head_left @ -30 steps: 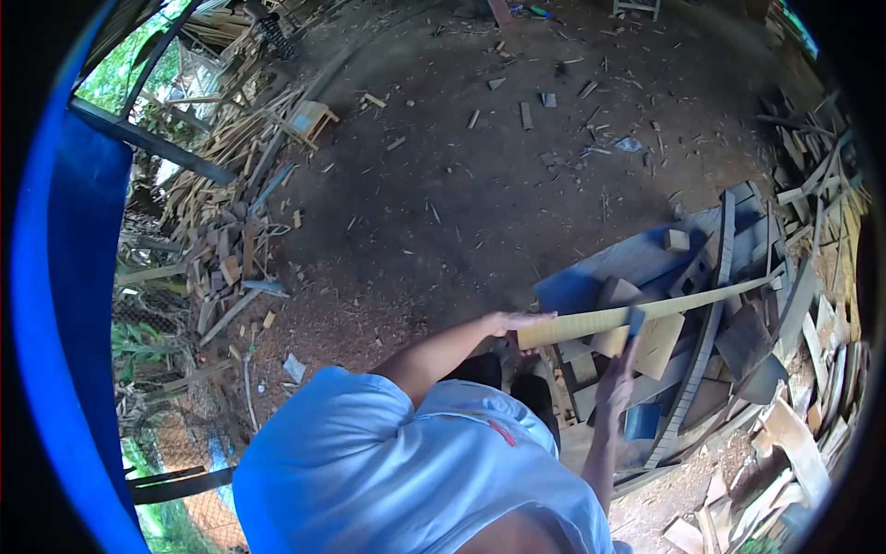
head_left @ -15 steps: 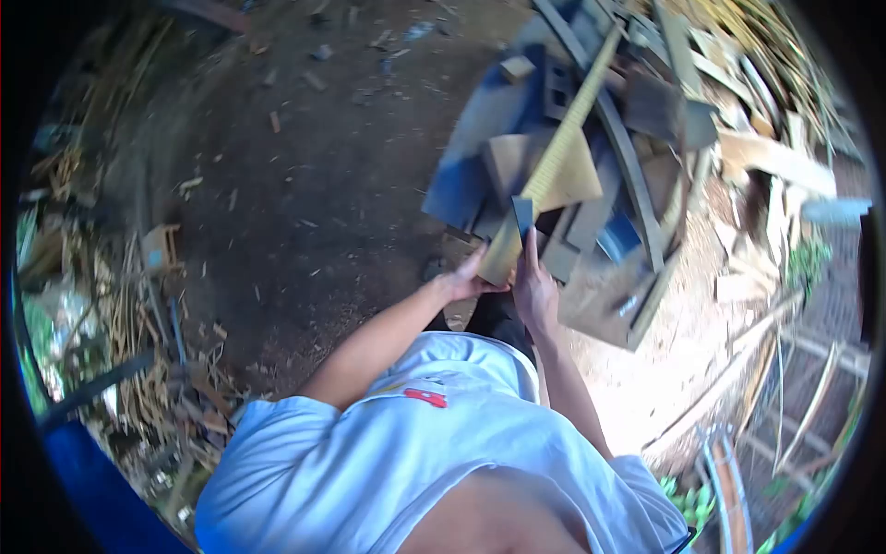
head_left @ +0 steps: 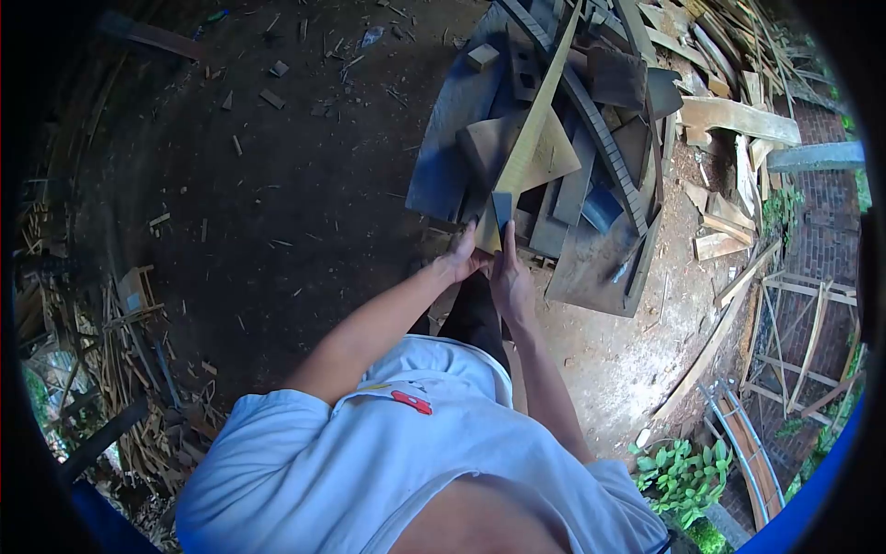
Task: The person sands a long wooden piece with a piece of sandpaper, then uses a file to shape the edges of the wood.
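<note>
A long yellowish wooden strip (head_left: 533, 131) runs from my hands away over the pile of boards, looking narrower toward its far end. My left hand (head_left: 463, 257) is closed around the strip's near end, thumb along its side. In my right hand (head_left: 512, 284) is a flat dark rectangular block (head_left: 502, 209), lying against the strip's near part; the index finger stretches along the block's edge. The other fingers of both hands are partly hidden. Just beyond, a pale brown board (head_left: 554, 152) lies beneath the strip.
Boards, curved notched wooden pieces (head_left: 609, 148) and a hollow block (head_left: 525, 76) make up the pile ahead. Scrap wood (head_left: 738, 120) lies at the right, with a green plant (head_left: 685, 480) nearer me. Thin sticks (head_left: 111, 369) are heaped at the left. Chips dot the dark dirt floor (head_left: 305, 175).
My view has shifted, so the pile, strip and both hands appear farther left and slightly higher. Both hands keep hold of the strip and the dark block near the strip's near end.
</note>
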The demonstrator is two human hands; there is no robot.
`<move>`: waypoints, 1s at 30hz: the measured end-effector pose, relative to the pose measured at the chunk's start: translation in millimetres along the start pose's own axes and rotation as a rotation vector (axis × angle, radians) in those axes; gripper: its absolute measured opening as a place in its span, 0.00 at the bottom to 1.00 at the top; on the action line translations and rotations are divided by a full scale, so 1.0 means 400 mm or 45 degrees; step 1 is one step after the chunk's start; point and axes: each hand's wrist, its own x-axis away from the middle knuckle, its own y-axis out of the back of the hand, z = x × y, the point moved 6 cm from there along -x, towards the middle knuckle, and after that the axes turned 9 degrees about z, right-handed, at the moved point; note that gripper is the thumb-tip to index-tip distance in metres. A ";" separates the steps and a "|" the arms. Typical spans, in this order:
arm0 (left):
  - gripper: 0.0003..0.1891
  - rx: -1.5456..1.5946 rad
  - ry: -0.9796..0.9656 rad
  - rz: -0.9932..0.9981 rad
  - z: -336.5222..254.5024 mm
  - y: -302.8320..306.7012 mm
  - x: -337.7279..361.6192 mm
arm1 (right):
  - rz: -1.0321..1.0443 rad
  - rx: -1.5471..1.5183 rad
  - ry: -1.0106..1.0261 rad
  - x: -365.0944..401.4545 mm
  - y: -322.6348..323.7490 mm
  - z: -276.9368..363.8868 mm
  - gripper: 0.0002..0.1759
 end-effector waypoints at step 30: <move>0.30 -0.002 -0.050 -0.184 -0.025 0.029 0.025 | -0.110 -0.031 -0.067 -0.256 0.087 -0.020 0.39</move>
